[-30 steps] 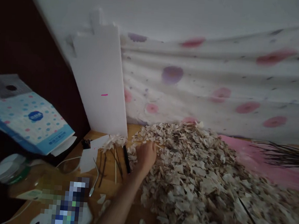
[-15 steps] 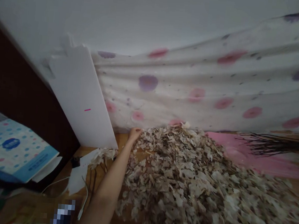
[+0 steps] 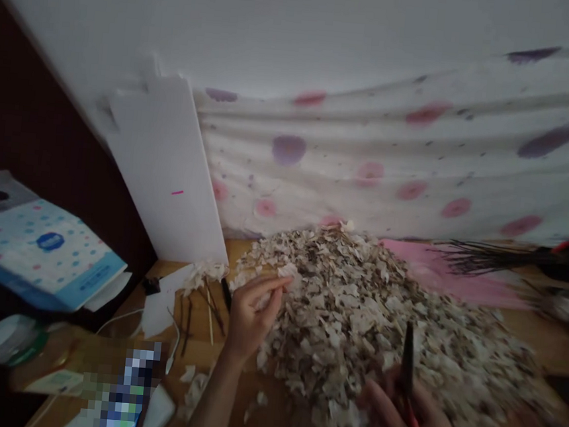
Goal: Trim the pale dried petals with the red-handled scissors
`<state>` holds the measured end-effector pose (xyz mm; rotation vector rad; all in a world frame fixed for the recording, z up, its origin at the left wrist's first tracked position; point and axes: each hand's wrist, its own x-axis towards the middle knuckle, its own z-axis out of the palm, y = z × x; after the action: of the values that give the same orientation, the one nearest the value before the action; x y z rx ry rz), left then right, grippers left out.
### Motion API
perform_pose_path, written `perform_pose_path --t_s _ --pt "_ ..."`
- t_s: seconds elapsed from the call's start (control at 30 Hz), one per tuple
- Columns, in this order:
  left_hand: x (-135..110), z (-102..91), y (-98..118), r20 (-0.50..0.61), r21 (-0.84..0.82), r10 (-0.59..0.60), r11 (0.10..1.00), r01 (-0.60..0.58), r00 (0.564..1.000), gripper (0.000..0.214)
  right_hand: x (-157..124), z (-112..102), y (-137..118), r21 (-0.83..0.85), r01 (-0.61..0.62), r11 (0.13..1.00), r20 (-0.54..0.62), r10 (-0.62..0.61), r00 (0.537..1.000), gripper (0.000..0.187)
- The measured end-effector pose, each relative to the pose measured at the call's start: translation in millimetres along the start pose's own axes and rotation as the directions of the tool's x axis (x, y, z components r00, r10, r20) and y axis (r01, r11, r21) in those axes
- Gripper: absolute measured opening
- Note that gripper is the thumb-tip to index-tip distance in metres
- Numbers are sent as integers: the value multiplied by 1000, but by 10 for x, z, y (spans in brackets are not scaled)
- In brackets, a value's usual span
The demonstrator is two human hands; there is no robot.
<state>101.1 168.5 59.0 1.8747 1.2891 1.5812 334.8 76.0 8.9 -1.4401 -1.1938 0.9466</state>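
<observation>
Left hand (image 3: 250, 313) lifted over the near edge of the big pile of pale flakes (image 3: 375, 321), thumb and fingers pinched on one small flake (image 3: 287, 271). Right hand (image 3: 408, 420) low by the pile's front, curled around dark scissors with a red handle (image 3: 407, 374), tips pointing up. Left of the pile, thin sticks (image 3: 209, 306) on the wooden table (image 3: 514, 323), beside a white foam board (image 3: 169, 170). Behind, flowered cloth (image 3: 398, 164).

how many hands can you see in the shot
2. The left hand is raised at the left edge of the pile of pale flakes, fingers pinched. The right hand is at the bottom right, holding a thin dark tool with a red handle.
</observation>
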Motion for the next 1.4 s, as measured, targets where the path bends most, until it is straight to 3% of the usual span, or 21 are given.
perform_pose_path --t_s 0.13,0.27,0.5,0.67,0.8,1.0,1.17,1.4 --pt "-533 -68 290 19 -63 -122 990 123 992 20 -130 397 -115 240 38 970 9 -41 999 40" --pt "-960 -131 449 10 -15 -202 979 203 979 16 -272 621 -81 292 23 956 83 -49 995 37" --pt "-1549 -147 419 -47 90 -309 946 312 950 10 -580 734 36 272 -6 962 177 -44 983 42" --pt "-1860 -88 345 -98 116 -433 889 442 896 8 -805 737 189 180 10 984 148 -37 988 40" --pt "-2029 -46 335 -70 55 -482 872 486 873 12 -933 721 280 32 52 998 110 -55 992 33" --pt "-2140 -67 402 -29 55 -483 873 484 875 12 -1011 698 360 113 -11 993 169 -8 986 32" --pt "-2186 -73 441 0 48 -511 859 510 860 16 -1017 661 379 112 -31 993 174 11 985 33" --pt "-2186 -58 432 18 97 -482 873 478 876 19 -1033 612 421 85 -44 995 181 28 983 32"
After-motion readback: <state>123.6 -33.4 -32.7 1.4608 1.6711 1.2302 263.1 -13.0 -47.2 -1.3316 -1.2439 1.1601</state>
